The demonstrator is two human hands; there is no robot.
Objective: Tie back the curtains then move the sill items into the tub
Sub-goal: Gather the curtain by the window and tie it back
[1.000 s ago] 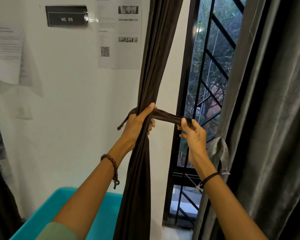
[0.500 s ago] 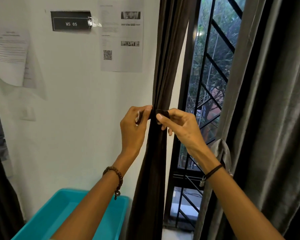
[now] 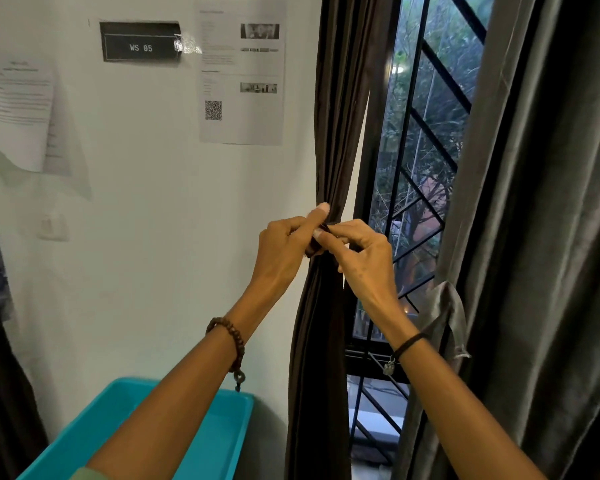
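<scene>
The dark brown curtain (image 3: 329, 140) hangs at the left edge of the window, gathered into a narrow vertical bundle and pinched to a waist at mid-height. A dark tie band (image 3: 315, 244) wraps the bundle at that waist; only a short section shows. The grey curtain (image 3: 548, 202) hangs at the right side of the window in loose folds, with a grey tie strip (image 3: 445, 313) dangling along its inner edge. The turquoise tub (image 3: 174, 441) sits low, left of the brown curtain, open side up.
</scene>
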